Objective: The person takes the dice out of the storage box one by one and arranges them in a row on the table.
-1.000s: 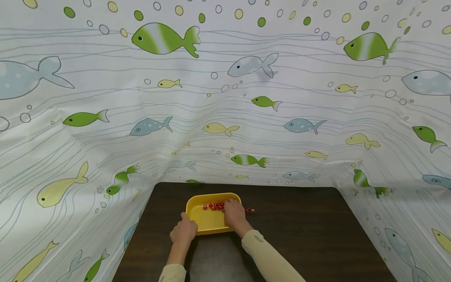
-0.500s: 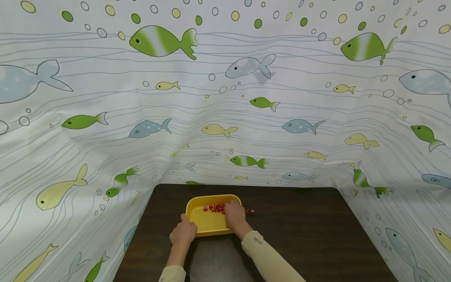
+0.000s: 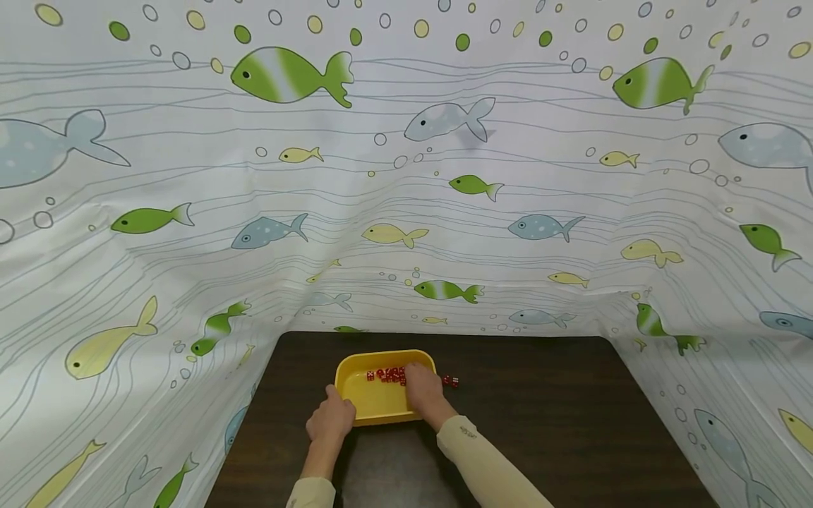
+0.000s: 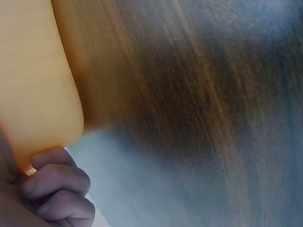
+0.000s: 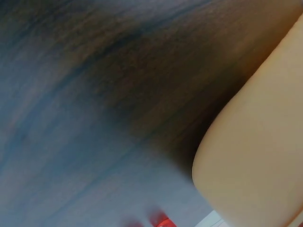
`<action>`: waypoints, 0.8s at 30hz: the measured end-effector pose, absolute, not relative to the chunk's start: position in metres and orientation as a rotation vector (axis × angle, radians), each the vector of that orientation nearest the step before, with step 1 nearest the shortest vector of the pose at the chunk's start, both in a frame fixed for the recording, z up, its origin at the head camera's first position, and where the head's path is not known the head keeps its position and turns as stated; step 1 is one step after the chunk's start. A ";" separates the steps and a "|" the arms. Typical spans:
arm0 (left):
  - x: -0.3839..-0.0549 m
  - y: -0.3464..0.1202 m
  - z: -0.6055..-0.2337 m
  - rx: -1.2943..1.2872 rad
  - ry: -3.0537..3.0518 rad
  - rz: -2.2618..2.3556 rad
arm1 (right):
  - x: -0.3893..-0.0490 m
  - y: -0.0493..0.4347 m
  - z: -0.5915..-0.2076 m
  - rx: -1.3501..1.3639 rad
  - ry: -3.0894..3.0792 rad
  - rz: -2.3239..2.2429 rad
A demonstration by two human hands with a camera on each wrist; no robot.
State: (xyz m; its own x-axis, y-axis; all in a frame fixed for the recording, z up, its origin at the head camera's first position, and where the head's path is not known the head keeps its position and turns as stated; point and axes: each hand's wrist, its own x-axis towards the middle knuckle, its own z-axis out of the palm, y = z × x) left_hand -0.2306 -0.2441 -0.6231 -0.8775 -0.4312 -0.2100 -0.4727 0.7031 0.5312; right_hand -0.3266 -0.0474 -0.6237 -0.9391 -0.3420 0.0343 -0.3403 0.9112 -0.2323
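Note:
A shallow yellow plastic tray (image 3: 377,406) lies on the dark table, with several red dice (image 3: 392,375) clustered toward its far right part. My left hand (image 3: 330,420) grips the tray's near left corner; in the left wrist view its fingers (image 4: 59,179) curl against the tray's wall (image 4: 38,80). My right hand (image 3: 424,388) reaches over the tray's right side, beside the dice. Its fingertips are hidden, so whether it pinches anything does not show. The right wrist view shows the tray's outer wall (image 5: 255,142) but not the hand.
A few red dice (image 3: 451,381) lie on the table just right of the tray; a blurred red die (image 5: 165,222) appears at the lower edge of the right wrist view. The dark wooden table (image 3: 559,416) is surrounded by a white fish-print sheet (image 3: 476,233).
The head view has tilted very slightly. Both hands, the tray and the dice keep their places.

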 end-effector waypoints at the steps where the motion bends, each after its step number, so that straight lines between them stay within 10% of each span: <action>1: -0.231 -0.244 -0.623 -0.753 2.835 0.912 | -0.327 -0.047 -0.624 -0.537 3.059 -0.397; 24: -0.234 -0.243 -0.622 -0.750 2.830 0.878 | -0.326 -0.035 -0.612 -0.491 2.896 -0.926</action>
State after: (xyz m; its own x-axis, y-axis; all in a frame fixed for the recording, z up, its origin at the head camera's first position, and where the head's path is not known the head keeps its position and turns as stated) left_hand -0.2338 -0.2435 -0.6224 -0.8764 -0.4289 -0.2190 -0.4776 0.7153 0.5102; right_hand -0.3257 -0.0351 -0.6122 -0.9473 -0.3182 0.0381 -0.2813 0.7686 -0.5746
